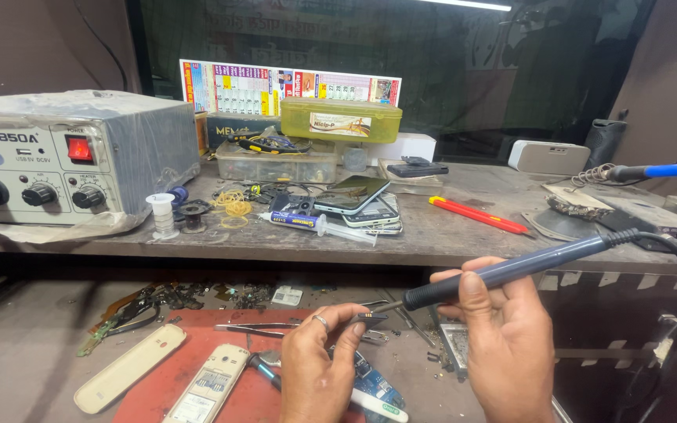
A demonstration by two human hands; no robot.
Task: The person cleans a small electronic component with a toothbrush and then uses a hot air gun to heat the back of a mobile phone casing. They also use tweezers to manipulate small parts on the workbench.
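Soldering iron [511, 270] clamped in right hand [503, 345], tip touching small dark part [371, 319] pinched between left hand [319, 368] fingertips, above red mat [237, 368] at lower bench near edge. Circuit board [378, 388] under left hand; tweezers [276, 327] just beyond. Two phone shells [131, 366] on mat's left edge; scraps near back edge. Free room small, mostly right of mat. Upper shelf crowded: rework station [72, 157] at left end, phones [354, 196] and syringe [319, 225] mid-shelf, red pen [479, 215] right, iron stand [589, 192] at right end.
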